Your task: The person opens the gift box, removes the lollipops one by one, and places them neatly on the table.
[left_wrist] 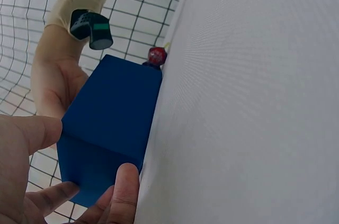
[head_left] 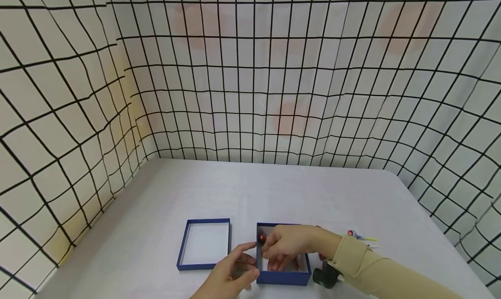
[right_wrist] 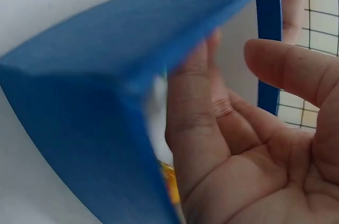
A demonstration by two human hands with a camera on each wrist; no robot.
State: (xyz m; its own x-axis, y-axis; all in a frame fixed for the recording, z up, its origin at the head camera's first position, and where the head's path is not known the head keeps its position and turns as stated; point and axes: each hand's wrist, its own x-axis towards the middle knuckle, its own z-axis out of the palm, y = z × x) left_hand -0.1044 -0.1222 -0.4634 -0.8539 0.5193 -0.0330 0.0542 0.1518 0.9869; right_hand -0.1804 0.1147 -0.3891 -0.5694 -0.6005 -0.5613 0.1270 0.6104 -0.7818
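Note:
A blue open box (head_left: 283, 278) with a pale inside stands on the table. Down inside it reaches my right hand (head_left: 283, 244); the right wrist view shows its thumb (right_wrist: 286, 68) apart from the extended fingers (right_wrist: 193, 113), whose tips are hidden by the box wall. Nothing held by that hand can be seen. A round red thing (head_left: 262, 237) lies in the box's far left corner, and a yellow wrapped thing (right_wrist: 170, 181) shows beside the right fingers. With fingers spread, my left hand (head_left: 231, 270) touches the box's left side and near corner.
Left of the box lies a shallow blue-rimmed lid (head_left: 182, 246), white inside. Lollipops (head_left: 351, 233) with thin sticks lie right of the box, partly behind the right forearm. A black camera (head_left: 326, 276) sits on the right wrist. Black netting (head_left: 254, 72) surrounds the white table (head_left: 242, 186).

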